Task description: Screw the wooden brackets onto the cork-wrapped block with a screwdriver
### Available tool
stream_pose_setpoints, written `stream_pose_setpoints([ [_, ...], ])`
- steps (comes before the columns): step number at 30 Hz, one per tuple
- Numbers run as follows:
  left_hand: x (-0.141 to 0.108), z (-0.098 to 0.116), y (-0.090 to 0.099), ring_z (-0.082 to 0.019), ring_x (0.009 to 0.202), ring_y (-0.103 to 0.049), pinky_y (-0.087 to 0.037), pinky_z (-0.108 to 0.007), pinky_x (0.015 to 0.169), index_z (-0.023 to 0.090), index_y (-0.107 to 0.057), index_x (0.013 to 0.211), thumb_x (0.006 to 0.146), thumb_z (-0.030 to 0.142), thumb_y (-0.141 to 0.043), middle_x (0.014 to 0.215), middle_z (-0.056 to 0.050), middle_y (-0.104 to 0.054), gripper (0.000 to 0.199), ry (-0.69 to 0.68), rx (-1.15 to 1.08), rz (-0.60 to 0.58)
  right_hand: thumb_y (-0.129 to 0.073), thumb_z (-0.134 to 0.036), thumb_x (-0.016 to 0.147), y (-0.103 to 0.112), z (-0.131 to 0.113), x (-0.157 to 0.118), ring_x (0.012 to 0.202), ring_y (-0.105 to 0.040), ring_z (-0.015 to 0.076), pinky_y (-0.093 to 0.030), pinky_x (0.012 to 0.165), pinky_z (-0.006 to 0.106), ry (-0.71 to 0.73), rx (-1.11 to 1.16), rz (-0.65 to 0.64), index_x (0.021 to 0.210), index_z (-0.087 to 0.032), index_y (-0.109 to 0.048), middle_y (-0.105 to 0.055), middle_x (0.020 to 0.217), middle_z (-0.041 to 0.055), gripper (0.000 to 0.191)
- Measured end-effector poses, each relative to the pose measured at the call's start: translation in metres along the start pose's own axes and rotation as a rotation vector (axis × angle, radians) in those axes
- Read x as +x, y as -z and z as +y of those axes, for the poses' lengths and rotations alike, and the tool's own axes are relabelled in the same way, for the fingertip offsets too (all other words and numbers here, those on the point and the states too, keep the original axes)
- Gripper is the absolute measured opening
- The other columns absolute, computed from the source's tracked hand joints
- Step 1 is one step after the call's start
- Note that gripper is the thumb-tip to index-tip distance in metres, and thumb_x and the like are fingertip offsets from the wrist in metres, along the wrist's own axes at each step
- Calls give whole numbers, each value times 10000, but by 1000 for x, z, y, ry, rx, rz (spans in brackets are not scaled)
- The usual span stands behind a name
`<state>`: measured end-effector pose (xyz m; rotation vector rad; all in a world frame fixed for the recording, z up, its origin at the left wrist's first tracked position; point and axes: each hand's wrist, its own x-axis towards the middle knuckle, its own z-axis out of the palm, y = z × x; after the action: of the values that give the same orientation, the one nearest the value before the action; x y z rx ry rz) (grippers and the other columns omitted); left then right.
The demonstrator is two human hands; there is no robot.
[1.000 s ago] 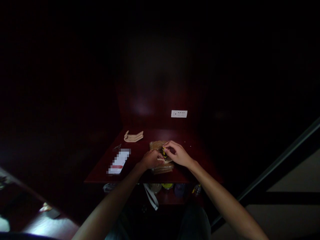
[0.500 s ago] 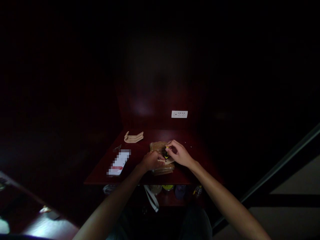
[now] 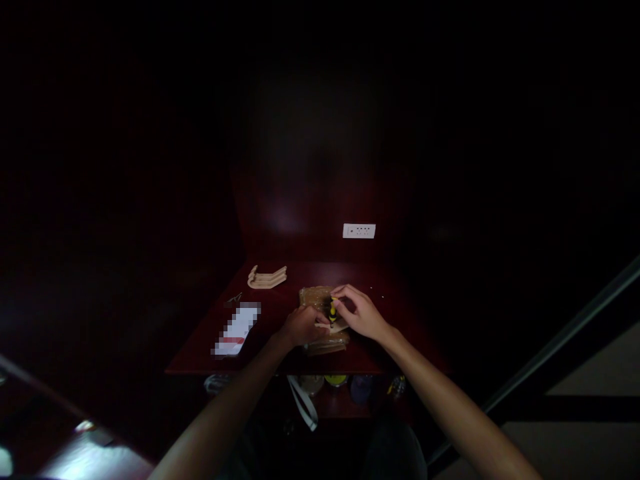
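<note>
no words, numbers or brand can be read anywhere in view. the white card (image 3: pixel 237 329) on the tabletop is pixelated over most of its face, with only a red stripe showing near its lower end. the white wall socket panel (image 3: pixel 359 231) shows small dark openings but no legible lettering, and the yellow-and-black tool handle (image 3: pixel 333 310) is too small to show any marking.

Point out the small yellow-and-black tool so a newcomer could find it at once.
Below the white wall outlet, a tan packet lies on the dark red table. Over that packet, between the left hand and the right hand, the small yellow-and-black tool sits at the right hand's fingers, the only bright yellow thing on the tabletop.
</note>
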<state>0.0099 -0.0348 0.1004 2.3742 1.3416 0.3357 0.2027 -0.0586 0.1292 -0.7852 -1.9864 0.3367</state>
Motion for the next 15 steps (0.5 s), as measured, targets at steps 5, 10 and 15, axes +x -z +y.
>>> stream_pose_setpoints([
  [5, 0, -1, 0, -196, 984, -648, -447, -248, 843, 322, -710, 994, 745, 470, -607, 1039, 13, -724, 307, -17, 14, 11, -505, -293, 895, 2, -1, 0, 869, -617, 175, -489, 776, 314, -23, 28, -64, 988, -204, -587, -650, 992, 75, 152],
  [10, 1, -2, -2, -192, 993, -644, -438, -242, 882, 327, -713, 982, 739, 465, -613, 1057, 30, -718, 296, -42, 8, 33, -565, -326, 861, 2, 5, -1, 763, -593, 161, -493, 692, 294, -44, -19, 6, 912, -179, -607, -622, 898, 74, 161],
  [15, 1, -1, -1, -192, 970, -655, -450, -233, 849, 329, -718, 959, 739, 460, -613, 1029, 32, -726, 277, -48, 14, 38, -511, -272, 885, 3, -4, -1, 952, -594, 183, -471, 825, 327, 6, 12, -51, 968, -190, -581, -625, 1033, 89, 136],
])
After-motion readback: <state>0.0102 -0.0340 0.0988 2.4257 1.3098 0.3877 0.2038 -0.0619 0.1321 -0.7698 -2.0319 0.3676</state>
